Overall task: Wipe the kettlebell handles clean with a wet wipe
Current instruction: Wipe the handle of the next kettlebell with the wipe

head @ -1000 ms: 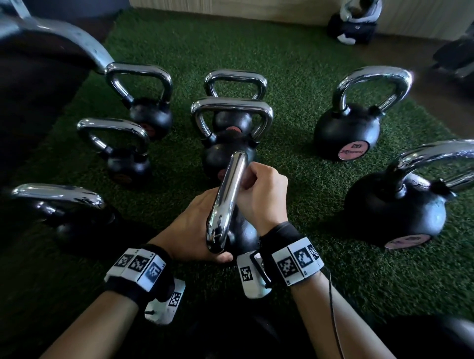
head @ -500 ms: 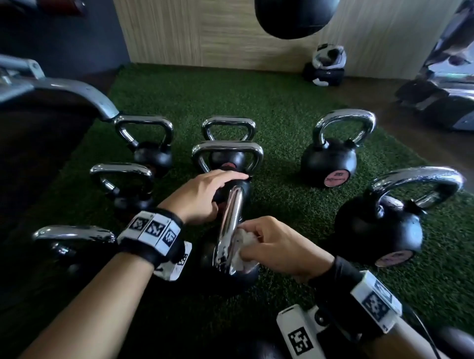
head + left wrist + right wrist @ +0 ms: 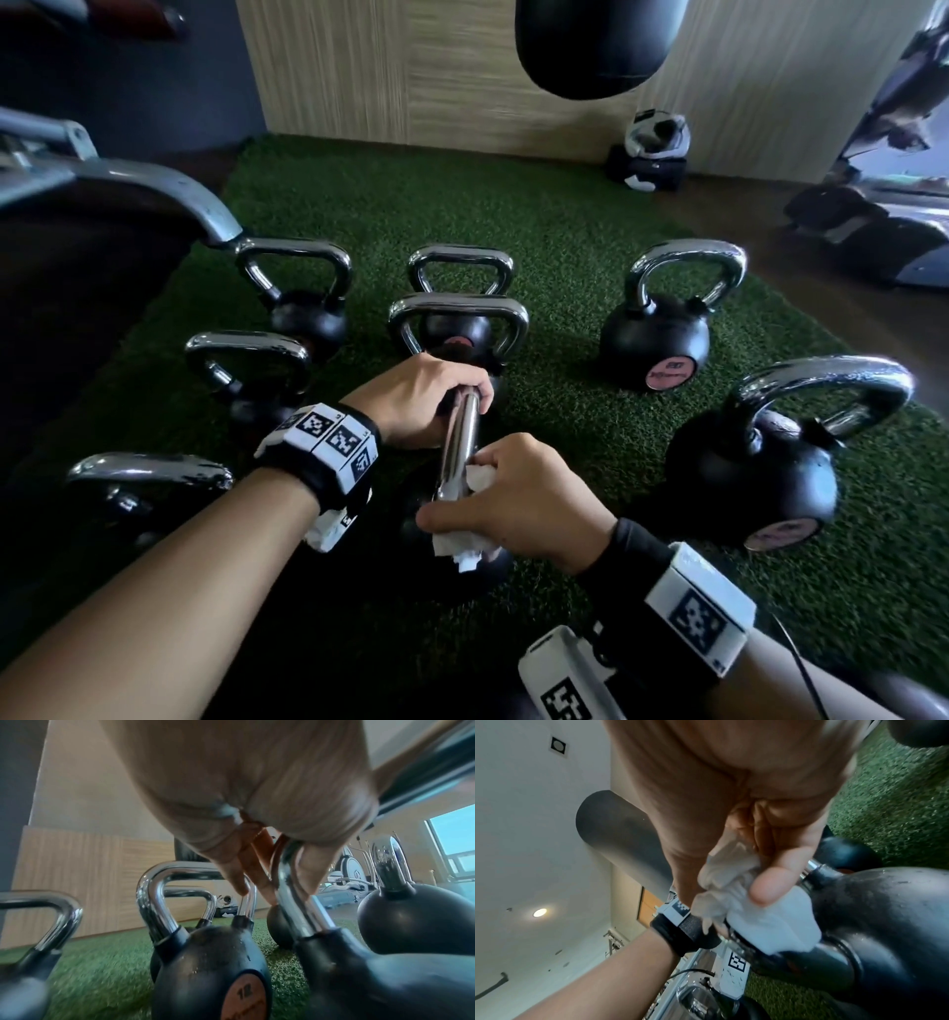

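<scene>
A black kettlebell with a chrome handle [image 3: 458, 447] stands right in front of me, handle pointing away. My left hand [image 3: 426, 398] grips the far end of that handle, fingers curled over its bend [image 3: 290, 880]. My right hand [image 3: 518, 501] holds a crumpled white wet wipe [image 3: 464, 552] wrapped around the near end of the handle, where it meets the black body [image 3: 875, 914]. In the right wrist view the thumb [image 3: 770, 886] presses the wipe [image 3: 765, 914] onto the handle's base.
Several other chrome-handled kettlebells stand on the green turf [image 3: 565, 241], among them ones at the left [image 3: 149, 473], the back [image 3: 459, 318] and the right [image 3: 760, 462]. A punching bag [image 3: 595, 46] hangs above. A metal machine frame [image 3: 128, 180] is at the left.
My left hand moved from the near side of the handle to its far end and closed round it. My right hand with the wipe slid from the far part down to the near base.
</scene>
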Demonstrator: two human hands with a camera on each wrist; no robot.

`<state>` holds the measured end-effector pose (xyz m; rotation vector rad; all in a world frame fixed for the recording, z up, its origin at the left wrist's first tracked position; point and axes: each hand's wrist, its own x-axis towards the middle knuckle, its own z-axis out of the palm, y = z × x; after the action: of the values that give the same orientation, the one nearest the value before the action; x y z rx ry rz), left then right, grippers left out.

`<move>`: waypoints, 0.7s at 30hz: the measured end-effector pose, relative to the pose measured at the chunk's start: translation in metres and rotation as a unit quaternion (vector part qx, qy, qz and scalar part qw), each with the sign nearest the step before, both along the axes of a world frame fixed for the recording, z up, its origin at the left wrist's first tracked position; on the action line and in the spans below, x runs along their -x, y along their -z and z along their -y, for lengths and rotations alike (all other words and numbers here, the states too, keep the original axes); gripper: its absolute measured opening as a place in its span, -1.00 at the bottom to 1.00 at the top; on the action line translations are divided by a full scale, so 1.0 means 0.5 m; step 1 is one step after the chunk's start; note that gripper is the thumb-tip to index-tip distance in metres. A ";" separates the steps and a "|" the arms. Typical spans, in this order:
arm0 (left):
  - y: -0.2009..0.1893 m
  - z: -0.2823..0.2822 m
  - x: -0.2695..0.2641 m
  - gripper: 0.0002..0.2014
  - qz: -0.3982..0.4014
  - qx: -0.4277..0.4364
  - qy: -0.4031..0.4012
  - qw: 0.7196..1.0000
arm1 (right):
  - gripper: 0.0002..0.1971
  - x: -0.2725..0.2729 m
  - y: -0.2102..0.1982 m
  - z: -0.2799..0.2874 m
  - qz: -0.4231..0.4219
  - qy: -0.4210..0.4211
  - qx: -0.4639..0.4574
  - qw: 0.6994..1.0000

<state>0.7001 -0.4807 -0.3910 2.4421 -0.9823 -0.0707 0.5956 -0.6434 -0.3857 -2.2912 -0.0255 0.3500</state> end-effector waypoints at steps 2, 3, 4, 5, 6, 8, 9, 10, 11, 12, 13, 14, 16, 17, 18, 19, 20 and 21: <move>0.007 -0.017 0.005 -0.73 0.015 0.016 -0.025 0.999 | -0.51 0.004 -0.009 0.005 0.025 -0.003 0.022 0.999; 0.010 -0.028 0.007 -0.71 0.023 0.020 -0.040 0.999 | -0.53 0.006 -0.013 0.014 0.043 -0.005 0.029 0.999; 0.012 -0.039 0.011 -0.70 0.028 0.024 -0.057 0.998 | -0.54 0.007 -0.017 0.025 0.063 -0.009 0.037 0.997; 0.015 -0.051 0.017 -0.70 0.034 0.029 -0.074 0.996 | -0.55 0.008 -0.020 0.037 0.084 -0.014 0.045 0.995; 0.018 -0.062 0.025 -0.71 0.043 0.033 -0.095 0.994 | -0.57 0.010 -0.024 0.050 0.104 -0.020 0.049 0.993; 0.026 -0.084 0.048 -0.73 0.064 0.041 -0.142 0.987 | -0.65 0.012 -0.032 0.073 0.136 -0.028 0.058 0.989; 0.030 -0.092 0.062 -0.72 0.070 0.041 -0.168 0.982 | -0.71 0.014 -0.034 0.084 0.149 -0.024 0.058 0.987; 0.030 -0.099 0.078 -0.70 0.073 0.037 -0.196 0.977 | -0.77 0.015 -0.036 0.093 0.159 -0.014 0.050 0.986; 0.027 -0.104 0.095 -0.68 0.074 0.030 -0.223 0.971 | -0.81 0.014 -0.033 0.101 0.169 -0.001 0.044 0.985; 0.022 -0.107 0.110 -0.67 0.075 0.022 -0.246 0.966 | -0.81 0.011 -0.027 0.106 0.184 0.010 0.043 0.982; 0.015 -0.108 0.124 -0.66 0.071 0.013 -0.262 0.962 | -0.78 0.007 -0.018 0.111 0.201 0.020 0.041 0.978; 0.009 -0.107 0.136 -0.66 0.062 0.007 -0.271 0.961 | -0.74 0.002 -0.008 0.113 0.217 0.031 0.031 0.975; 0.005 -0.108 0.156 -0.65 0.040 0.006 -0.281 0.959 | -0.65 -0.013 0.007 0.118 0.223 0.043 -0.003 0.974; 0.006 -0.110 0.163 -0.63 0.032 0.010 -0.284 0.958 | -0.64 -0.021 0.010 0.122 0.222 0.040 -0.007 0.974; 0.010 -0.113 0.169 -0.60 0.025 0.020 -0.288 0.957 | -0.64 -0.030 0.012 0.127 0.226 0.033 0.003 0.974; 0.014 -0.116 0.174 -0.57 0.020 0.036 -0.294 0.955 | -0.65 -0.036 0.012 0.131 0.229 0.026 0.021 0.973; 0.018 -0.119 0.178 -0.54 0.016 0.054 -0.297 0.953 | -0.65 -0.041 0.010 0.135 0.229 0.022 0.036 0.972; 0.020 -0.119 0.181 -0.52 0.011 0.066 -0.300 0.952 | -0.65 -0.043 0.010 0.138 0.228 0.019 0.047 0.972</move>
<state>0.6097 -0.4210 -0.4012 2.5088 -0.2103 0.2240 0.6171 -0.7126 -0.3906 -2.4166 -0.2003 -0.2054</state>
